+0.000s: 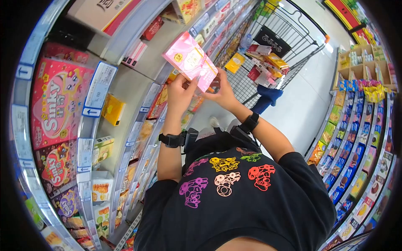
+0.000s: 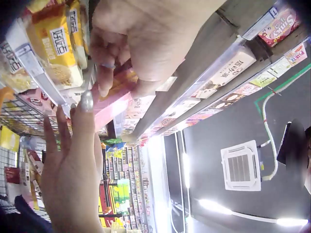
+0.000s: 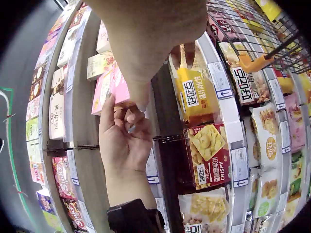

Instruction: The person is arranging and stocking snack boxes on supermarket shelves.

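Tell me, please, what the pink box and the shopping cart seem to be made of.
The pink box looks like glossy printed cardboard, given its crisp edges and sheen. The shopping cart seems to be dark metal wire, judging by its thin open grid; whether painted or coated is unclear.

pink box [image 1: 184,52]: small print unreadable | partly hidden by hands [image 1: 180,94] [image 1: 224,94], wrist views | cart [image 2: 22,115]: cut off there
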### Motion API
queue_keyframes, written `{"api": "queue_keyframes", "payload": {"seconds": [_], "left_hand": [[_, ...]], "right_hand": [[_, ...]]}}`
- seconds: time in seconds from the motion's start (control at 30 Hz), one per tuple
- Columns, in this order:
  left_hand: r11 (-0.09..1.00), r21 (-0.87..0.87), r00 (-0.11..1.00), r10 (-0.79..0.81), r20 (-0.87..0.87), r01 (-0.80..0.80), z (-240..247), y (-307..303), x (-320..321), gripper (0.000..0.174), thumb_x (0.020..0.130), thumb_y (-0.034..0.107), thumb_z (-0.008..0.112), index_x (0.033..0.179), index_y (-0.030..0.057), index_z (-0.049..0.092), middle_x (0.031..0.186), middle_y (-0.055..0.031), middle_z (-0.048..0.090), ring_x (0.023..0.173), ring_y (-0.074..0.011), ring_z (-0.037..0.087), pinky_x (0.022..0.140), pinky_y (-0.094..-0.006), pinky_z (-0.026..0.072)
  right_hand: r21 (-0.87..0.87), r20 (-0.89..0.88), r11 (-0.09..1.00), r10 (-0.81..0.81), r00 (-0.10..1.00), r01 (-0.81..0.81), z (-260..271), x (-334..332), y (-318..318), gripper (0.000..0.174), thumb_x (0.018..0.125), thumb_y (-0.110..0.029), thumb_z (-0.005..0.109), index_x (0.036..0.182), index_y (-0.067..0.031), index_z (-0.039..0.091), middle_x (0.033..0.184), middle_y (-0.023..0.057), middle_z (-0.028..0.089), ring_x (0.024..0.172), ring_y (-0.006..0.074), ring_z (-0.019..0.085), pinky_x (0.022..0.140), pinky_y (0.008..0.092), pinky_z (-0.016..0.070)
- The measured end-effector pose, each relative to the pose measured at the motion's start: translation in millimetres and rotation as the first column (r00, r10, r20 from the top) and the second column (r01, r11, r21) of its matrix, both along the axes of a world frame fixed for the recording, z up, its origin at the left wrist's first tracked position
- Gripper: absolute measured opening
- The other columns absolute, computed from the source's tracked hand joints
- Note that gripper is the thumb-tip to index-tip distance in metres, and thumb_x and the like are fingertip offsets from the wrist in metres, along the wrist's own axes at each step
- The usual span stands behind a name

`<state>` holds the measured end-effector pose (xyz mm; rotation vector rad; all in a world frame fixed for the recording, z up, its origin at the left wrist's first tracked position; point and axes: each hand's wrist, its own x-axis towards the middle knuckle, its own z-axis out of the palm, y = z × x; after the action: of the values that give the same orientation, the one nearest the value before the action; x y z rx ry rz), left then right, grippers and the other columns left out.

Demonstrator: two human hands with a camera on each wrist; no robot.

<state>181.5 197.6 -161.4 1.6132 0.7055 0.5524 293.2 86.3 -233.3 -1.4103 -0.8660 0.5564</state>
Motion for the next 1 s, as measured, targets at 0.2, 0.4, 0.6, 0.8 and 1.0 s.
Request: {"api": "queue_keyframes", "payload": {"seconds": [0.2,0.4,0.6,0.8,1.0], "left_hand": [[0.953,-0.118,0.955,-0.288,-0.070,0.279,-7.7,-2.9,28.6,0.021,0.090,0.013,0.057,0.105,-0.0012,0.058,0.079,-0.0043,0.063,0.054,-0.0062,0.054,0.047,-0.0204,0.0408],[0.809,-0.426,0.857,-0.498,-0.133,0.405,-72.4,-33.9,83.5,0.030,0.091,0.026,0.054,0.102,-0.0016,0.058,0.075,-0.0049,0.062,0.053,-0.0096,0.055,0.048,-0.0222,0.0408],[0.706,-0.662,0.803,-0.535,-0.264,0.252,-141.0,-85.6,132.4,0.031,0.089,0.033,0.054,0.097,0.0028,0.059,0.070,-0.0025,0.059,0.053,-0.0109,0.053,0.045,-0.0247,0.0395],[0.519,-0.843,0.885,-0.317,-0.341,-0.139,-208.0,-100.3,161.7,0.025,0.084,0.033,0.057,0.094,0.0105,0.061,0.070,0.0010,0.058,0.048,-0.0083,0.047,0.043,-0.0207,0.0347],[0.348,-0.861,0.867,-0.203,-0.455,-0.370,-247.6,-111.5,182.9,0.021,0.087,0.033,0.047,0.084,0.0161,0.058,0.063,0.0036,0.052,0.051,-0.0095,0.044,0.044,-0.0263,0.0327]], "right_hand": [[0.038,-0.042,0.993,-0.112,0.993,0.114,14.9,19.8,-52.1,0.076,0.071,-0.015,0.077,0.132,-0.0026,0.034,0.114,0.0110,0.054,0.101,0.0174,0.055,0.085,0.0306,0.0468],[-0.225,-0.431,0.925,-0.375,0.821,0.306,-13.8,46.4,-95.2,0.035,0.091,-0.023,0.058,0.121,-0.0046,0.050,0.084,0.0050,0.062,0.071,0.0087,0.056,0.057,0.0233,0.0451],[-0.563,-0.543,0.804,-0.536,0.646,0.193,-58.8,90.9,-138.3,0.038,0.088,-0.028,0.058,0.114,-0.0018,0.054,0.075,0.0045,0.060,0.053,0.0120,0.054,0.046,0.0262,0.0453],[-0.573,-0.736,0.812,-0.453,0.503,-0.108,-103.6,147.3,-130.9,0.019,0.088,-0.026,0.054,0.093,-0.0082,0.055,0.070,0.0026,0.052,0.053,0.0142,0.050,0.048,0.0281,0.0443],[-0.574,-0.818,0.682,-0.507,0.273,-0.453,-168.8,202.1,-106.9,0.013,0.088,-0.022,0.050,0.093,-0.0101,0.051,0.081,0.0055,0.052,0.071,0.0192,0.054,0.062,0.0376,0.0482]]}}
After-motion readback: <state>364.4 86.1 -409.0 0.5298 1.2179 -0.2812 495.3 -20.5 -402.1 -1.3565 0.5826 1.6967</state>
